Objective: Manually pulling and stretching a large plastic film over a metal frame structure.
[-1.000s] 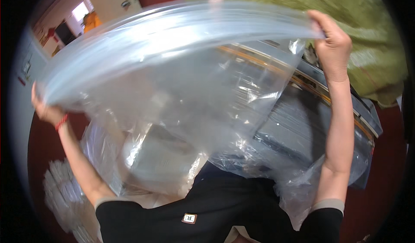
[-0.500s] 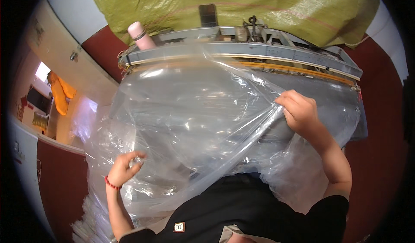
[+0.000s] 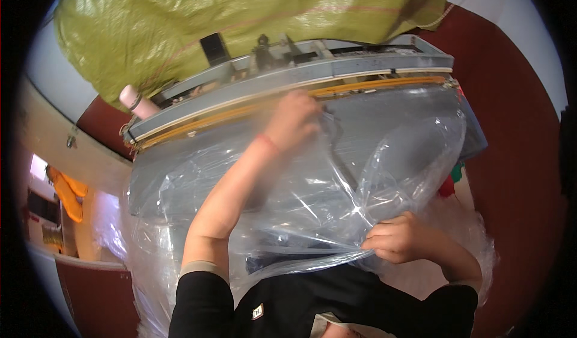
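Note:
Clear plastic film (image 3: 288, 182) lies in loose, shiny folds over a grey machine bed (image 3: 372, 112) in front of me. My right hand (image 3: 399, 237), close to my body, pinches a gathered part of the film, with creases fanning out from its fingertips. My left hand (image 3: 294, 118) reaches far over the bed, near the orange strip (image 3: 348, 88) along the machine's bar. It is smeared by motion with fingers curled downward, and its grip on the film cannot be made out. A red bracelet (image 3: 268, 144) circles that wrist.
A grey metal frame (image 3: 384, 64) spans the far side. A pink bottle (image 3: 138, 102) leans at its left end and a dark phone-like slab (image 3: 214, 48) stands behind it. A yellow-green woven sheet (image 3: 252, 7) hangs beyond. More crumpled film trails off both near sides.
My left hand has gone from the near left to the far middle of the bed. My right hand has drawn the film nearer to my body. The view has turned.

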{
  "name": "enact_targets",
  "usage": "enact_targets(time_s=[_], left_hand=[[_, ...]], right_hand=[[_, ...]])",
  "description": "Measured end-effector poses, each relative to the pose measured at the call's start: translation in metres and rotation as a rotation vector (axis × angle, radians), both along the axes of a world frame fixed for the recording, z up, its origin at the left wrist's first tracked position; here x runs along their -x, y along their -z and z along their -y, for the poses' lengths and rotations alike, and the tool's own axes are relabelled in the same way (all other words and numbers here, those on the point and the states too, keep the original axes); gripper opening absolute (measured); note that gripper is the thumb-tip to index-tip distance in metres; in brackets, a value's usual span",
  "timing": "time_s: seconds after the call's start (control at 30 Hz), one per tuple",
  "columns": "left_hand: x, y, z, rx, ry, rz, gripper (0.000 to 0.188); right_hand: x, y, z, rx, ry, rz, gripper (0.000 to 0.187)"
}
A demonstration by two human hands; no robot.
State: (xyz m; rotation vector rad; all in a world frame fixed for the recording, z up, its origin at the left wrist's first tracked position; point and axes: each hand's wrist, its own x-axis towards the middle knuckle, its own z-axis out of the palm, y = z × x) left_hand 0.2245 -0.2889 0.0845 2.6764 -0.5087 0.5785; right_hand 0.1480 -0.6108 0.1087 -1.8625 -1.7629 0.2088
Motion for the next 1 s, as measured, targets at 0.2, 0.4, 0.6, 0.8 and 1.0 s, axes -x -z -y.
enact_targets(time_s=[0.2, 0.4, 0.6, 0.8, 1.0], left_hand=[[-0.013, 0.002, 0.030, 0.406, 0.033, -0.157, 0.006], [0.017, -0.018, 0.044, 0.605, 0.138, -0.114, 0.007], [0.019, -0.023, 0.055, 0.406, 0.203, 0.082, 0.012], [0.022, 0.007, 0.024, 0.697, -0.033, -0.621, 0.010], [0.020, 0.041, 0.004, 0.534, 0.018, -0.717, 0.013]], right_hand=[[-0.036, 0.005, 0.011, 0.190, -0.134, -0.426, 0.020], [-0.104, 0.014, -0.048, -0.339, 0.483, -0.753, 0.033], [-0.118, 0.011, -0.098, -0.348, 0.355, -1.073, 0.032], [-0.151, 0.023, -0.087, -0.407, 0.567, -1.036, 0.013], [-0.213, 0.064, -0.048, -0.414, 0.902, -0.468, 0.014]])
